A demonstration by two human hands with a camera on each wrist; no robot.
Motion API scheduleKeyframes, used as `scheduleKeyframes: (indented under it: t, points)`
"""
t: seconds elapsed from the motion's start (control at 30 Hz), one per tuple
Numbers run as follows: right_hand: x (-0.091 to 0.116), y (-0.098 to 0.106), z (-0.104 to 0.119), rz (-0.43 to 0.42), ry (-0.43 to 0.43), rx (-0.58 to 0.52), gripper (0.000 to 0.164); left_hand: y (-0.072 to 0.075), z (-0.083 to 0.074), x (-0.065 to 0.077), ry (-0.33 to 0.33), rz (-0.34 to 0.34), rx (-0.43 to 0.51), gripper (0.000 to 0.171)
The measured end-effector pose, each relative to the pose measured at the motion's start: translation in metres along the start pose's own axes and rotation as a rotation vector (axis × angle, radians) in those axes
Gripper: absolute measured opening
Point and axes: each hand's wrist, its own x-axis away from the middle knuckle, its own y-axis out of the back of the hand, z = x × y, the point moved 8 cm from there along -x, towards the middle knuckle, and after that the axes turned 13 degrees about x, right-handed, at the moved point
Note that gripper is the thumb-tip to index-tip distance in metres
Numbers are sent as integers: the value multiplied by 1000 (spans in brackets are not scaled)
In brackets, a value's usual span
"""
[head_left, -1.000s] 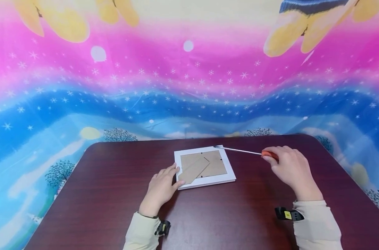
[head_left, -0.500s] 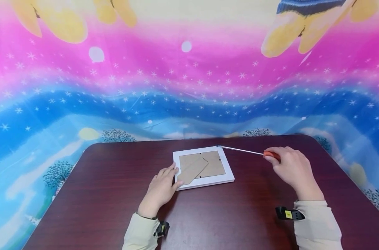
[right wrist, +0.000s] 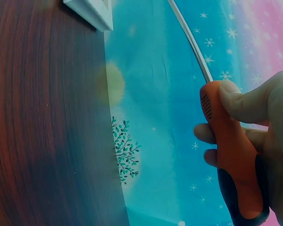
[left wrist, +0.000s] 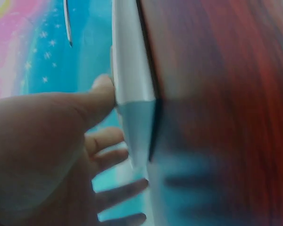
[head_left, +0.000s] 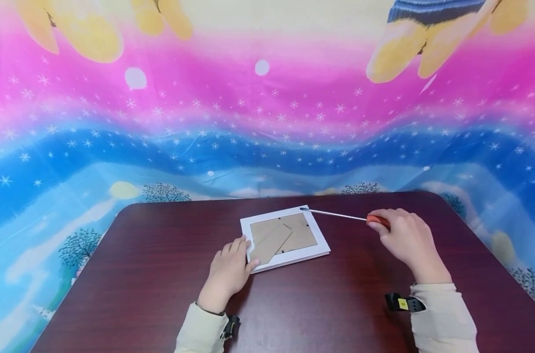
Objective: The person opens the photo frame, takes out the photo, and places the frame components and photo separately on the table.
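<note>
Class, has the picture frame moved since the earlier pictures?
Yes: against the table's far edge, the picture frame has turned slightly counterclockwise in the head view.

Your left grip (head_left: 230, 267) reached forward, thumb (left wrist: 102, 96) apart from nearly straight fingers (left wrist: 122, 193), your right grip (head_left: 406, 238) back upward, thumb opposite curled fingers, outer ones seemingly hidden, both forearms (head_left: 444, 314) angled inward

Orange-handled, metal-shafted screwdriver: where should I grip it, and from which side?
Probably around the thick orange-and-black handle, from the right, as the right hand does: the slim metal shaft points left, toward the white rectangular frame.
</note>
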Motion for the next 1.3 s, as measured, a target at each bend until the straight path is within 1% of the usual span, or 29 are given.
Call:
scheduleKeyframes:
  t: [0.1, 0.3, 0.43, 0.53, 0.7, 0.87, 1.17, 1.23, 1.3]
  points:
    - [0, 0, 0, 8, -2, 1, 31, -1, -7, 4, 15, 2, -34, 55]
    - [0, 0, 3, -1, 10, 0, 29, -3, -28, 10, 11, -33, -184, 55]
    - [1, -3, 4, 1, 16, -3, 29, -12, -42, 13, 50, -37, -295, 57]
    - [1, -3, 4, -13, 19, -1, 28, -17, -50, 15, 81, -33, -368, 59]
    - [0, -2, 7, -32, 33, -3, 26, -19, -58, 18, 96, -54, -418, 60]
    - [-2, 0, 9, -31, 33, -3, 25, -12, -60, 16, 60, -115, -410, 60]
    - [-2, 2, 9, -40, 32, -1, 26, 0, -53, 10, -18, -220, -265, 58]
    - [-1, 2, 10, -46, 33, 3, 26, 0, -51, 9, -39, -222, -234, 57]
    - [-1, 2, 10, -48, 34, 7, 26, -2, -49, 9, -60, -204, -200, 57]
